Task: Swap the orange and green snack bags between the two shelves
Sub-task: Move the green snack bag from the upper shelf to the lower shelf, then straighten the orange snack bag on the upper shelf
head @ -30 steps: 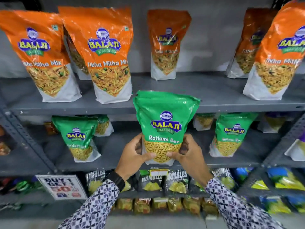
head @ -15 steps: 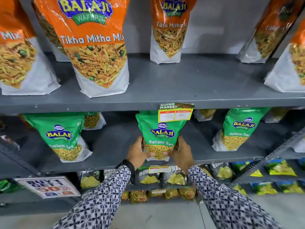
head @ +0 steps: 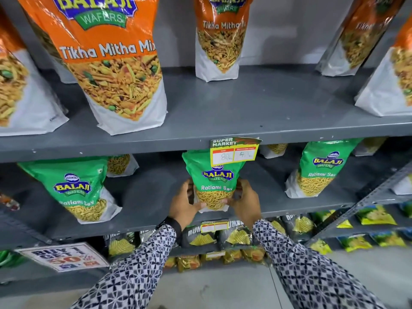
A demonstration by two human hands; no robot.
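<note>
A green Ratlami Sev bag (head: 214, 177) stands upright in the middle of the lower grey shelf (head: 151, 197), its top behind a yellow price tag (head: 234, 152). My left hand (head: 184, 202) grips its lower left side and my right hand (head: 245, 202) its lower right side. Other green bags stand on the same shelf at the left (head: 73, 186) and right (head: 318, 168). On the upper shelf (head: 245, 112) stand several orange Tikha Mitha Mix bags: a large one at front left (head: 116, 70), one at the back centre (head: 219, 39), others at both edges.
Below, a third shelf holds dark Rumbles packets (head: 200, 236) and small yellow-green packets (head: 376, 217) to the right. A "Buy 1 Get 1 50%" sign (head: 64, 256) hangs at lower left. A diagonal metal brace (head: 367, 197) crosses the right side. Grey floor lies beneath.
The green bag went from in front of the upper shelf edge down and back onto the lower shelf, both hands still on it. The view has moved closer to the shelves.
</note>
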